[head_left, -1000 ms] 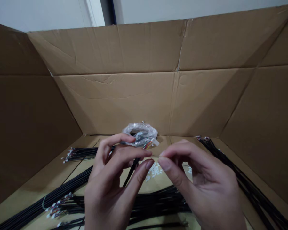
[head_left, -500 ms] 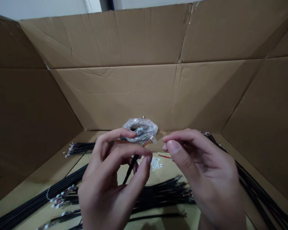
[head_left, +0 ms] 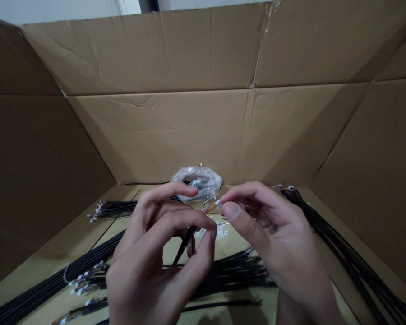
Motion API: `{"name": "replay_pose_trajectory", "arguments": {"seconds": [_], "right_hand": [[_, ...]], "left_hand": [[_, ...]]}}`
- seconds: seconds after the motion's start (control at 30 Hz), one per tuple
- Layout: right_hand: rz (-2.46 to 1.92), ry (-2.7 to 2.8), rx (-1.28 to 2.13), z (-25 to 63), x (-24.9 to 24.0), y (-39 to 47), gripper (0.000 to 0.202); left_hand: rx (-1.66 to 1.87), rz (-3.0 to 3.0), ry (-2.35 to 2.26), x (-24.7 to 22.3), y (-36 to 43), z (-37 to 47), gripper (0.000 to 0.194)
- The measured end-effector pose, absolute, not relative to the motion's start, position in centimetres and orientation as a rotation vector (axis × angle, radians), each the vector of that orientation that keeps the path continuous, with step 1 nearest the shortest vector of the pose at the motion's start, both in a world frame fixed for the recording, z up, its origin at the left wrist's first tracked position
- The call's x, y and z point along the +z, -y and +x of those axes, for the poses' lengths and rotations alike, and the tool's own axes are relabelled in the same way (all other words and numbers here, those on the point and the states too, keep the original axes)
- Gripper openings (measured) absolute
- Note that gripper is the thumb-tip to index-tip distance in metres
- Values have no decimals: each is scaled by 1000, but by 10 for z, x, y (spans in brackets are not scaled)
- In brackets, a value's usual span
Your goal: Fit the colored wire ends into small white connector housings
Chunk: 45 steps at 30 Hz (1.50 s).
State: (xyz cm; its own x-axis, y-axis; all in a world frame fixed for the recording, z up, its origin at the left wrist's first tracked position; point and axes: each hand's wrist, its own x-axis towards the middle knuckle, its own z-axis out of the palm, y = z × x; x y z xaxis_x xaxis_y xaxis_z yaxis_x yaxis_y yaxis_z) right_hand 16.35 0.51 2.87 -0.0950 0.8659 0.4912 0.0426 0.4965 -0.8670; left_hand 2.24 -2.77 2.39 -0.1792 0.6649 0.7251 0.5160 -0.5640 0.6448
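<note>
My left hand (head_left: 155,257) is curled around a thin black cable (head_left: 183,246), with thumb and index finger brought together near its end. Several thin coloured wires (head_left: 210,208), among them orange, red and green-white ones, fan out of the cable end. At the tip of the orange and red wires sits a small white connector (head_left: 218,206). The thumb and index finger of my right hand (head_left: 270,230) pinch this connector from the right. The green-white wire stands a little apart from it. How far the wires go into the connector is too small to tell.
Loose white connectors (head_left: 221,231) lie in a pile behind my hands. Beyond them is a clear plastic bag (head_left: 203,178). Black cable bundles lie in front (head_left: 233,275), at left (head_left: 88,257) and at right (head_left: 338,243). Cardboard walls (head_left: 176,131) enclose the surface.
My right hand has moved left and its fingertips now meet the white connector, which stood apart from them before. The left hand keeps its grip on the cable, nearly still.
</note>
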Motion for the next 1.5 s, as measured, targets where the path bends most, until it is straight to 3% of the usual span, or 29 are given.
{"name": "replay_pose_trajectory", "arguments": {"seconds": [0.37, 0.77, 0.93, 1.13, 1.5], "right_hand": [[-885, 1512, 829, 169, 34, 6, 18], [-548, 1691, 384, 164, 31, 7, 17], [-568, 1529, 545, 165, 31, 10, 19], [-915, 1409, 781, 171, 34, 6, 15], [-857, 1480, 1106, 170, 36, 5, 18]], "left_hand": [[1847, 1953, -1394, 23, 29, 19, 23], [1807, 2092, -1210, 25, 25, 8, 17], [1724, 2066, -1092, 24, 20, -3, 18], [1705, 2027, -1096, 24, 20, -4, 22], [1764, 2134, -1140, 23, 22, 4, 24]]}}
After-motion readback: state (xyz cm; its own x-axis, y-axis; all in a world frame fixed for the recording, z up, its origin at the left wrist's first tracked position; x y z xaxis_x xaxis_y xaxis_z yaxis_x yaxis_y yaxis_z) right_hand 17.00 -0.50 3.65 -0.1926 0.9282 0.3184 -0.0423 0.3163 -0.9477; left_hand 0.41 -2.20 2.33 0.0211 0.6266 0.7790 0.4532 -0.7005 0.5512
